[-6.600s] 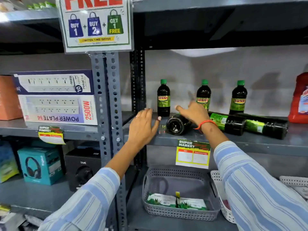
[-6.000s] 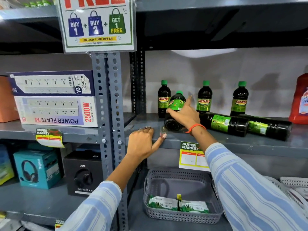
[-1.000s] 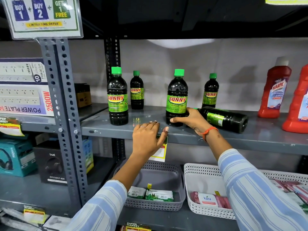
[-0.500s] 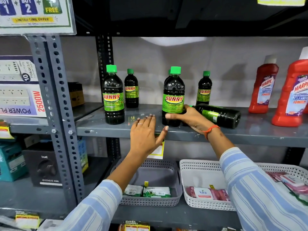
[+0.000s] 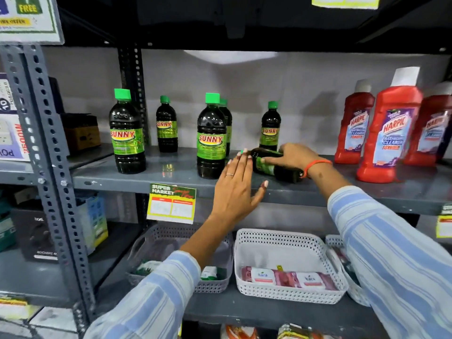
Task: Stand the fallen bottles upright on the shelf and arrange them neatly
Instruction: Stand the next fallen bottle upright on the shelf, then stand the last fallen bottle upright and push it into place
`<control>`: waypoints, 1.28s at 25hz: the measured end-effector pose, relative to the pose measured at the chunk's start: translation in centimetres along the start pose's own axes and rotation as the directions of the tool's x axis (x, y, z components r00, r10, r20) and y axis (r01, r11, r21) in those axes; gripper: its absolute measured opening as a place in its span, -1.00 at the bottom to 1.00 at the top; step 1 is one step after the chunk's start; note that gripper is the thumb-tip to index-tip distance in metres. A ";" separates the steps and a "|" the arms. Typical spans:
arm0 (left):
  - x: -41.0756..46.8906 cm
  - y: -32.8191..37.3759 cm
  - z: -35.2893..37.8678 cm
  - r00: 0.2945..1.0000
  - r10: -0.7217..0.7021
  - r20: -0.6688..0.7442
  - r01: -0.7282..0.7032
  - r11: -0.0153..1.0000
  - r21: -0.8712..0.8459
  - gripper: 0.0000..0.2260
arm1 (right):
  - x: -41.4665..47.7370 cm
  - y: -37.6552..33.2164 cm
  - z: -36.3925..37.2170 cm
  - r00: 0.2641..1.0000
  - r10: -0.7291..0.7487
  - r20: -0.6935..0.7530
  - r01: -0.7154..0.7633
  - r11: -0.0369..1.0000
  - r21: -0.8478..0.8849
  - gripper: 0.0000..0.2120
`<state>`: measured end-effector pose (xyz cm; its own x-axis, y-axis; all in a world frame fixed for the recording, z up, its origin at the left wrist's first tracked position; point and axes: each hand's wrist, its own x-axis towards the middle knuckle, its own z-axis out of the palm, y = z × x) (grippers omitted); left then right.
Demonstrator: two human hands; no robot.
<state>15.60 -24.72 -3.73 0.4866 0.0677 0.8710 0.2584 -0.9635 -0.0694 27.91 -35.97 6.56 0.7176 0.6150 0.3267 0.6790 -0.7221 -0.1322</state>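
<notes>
A person faces a grey metal shelf [image 5: 171, 172]. One dark bottle with a green label, the fallen bottle [image 5: 274, 165], lies on its side near the shelf's front edge, cap pointing left. The right hand [image 5: 293, 156] rests over it, fingers curled around its body. The left hand [image 5: 234, 187] hovers just beside the cap, fingers spread, holding nothing. Five matching bottles [image 5: 211, 140] stand upright. Full and smooth, the bottle is likely heavy and slippery; gripping the mid-body seems safest.

Right hand [image 5: 291, 159] fingers curled in a grasp; left hand [image 5: 236, 189] flat, spread.
</notes>
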 end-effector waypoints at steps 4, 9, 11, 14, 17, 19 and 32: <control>-0.2 1.2 0.8 0.992 -0.119 0.031 0.117 0.992 0.052 -0.48 | -0.2 0.3 0.3 0.999 0.011 0.052 -0.013 0.999 0.039 -0.37; 0.0 1.4 0.4 0.992 -0.118 0.045 0.113 0.989 0.093 -0.54 | -0.1 1.1 0.7 0.999 0.046 -0.022 -0.041 0.981 0.190 -0.46; 0.0 1.4 0.6 0.992 -0.122 0.034 0.119 0.990 0.077 -0.54 | -0.1 1.4 0.8 0.997 0.057 -0.045 -0.036 0.924 0.381 -0.51; 0.0 1.3 0.9 0.994 -0.111 -0.004 0.111 0.992 0.063 -0.54 | -0.1 1.5 1.2 0.988 0.123 -0.090 -0.029 0.733 0.679 -0.46; 0.0 1.2 1.1 0.995 -0.100 -0.023 0.101 0.993 0.061 -0.52 | 0.0 1.4 2.0 0.965 0.228 -0.132 -0.016 0.553 0.833 -0.38; 0.1 1.2 1.1 0.995 -0.098 -0.019 0.099 0.993 0.057 -0.52 | 0.2 1.8 2.5 0.950 0.271 -0.153 0.021 0.436 0.899 -0.35; 0.0 1.2 1.5 0.993 -0.100 -0.067 0.105 0.992 0.068 -0.52 | 1.7 4.2 4.7 0.969 0.236 -0.070 -0.052 0.474 0.879 -0.21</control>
<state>17.20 -25.46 -4.56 0.4010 0.1466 0.9043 0.3645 -0.9312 -0.0107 32.70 -36.46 2.18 0.8449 0.4037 0.3511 0.4206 -0.0956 -0.9022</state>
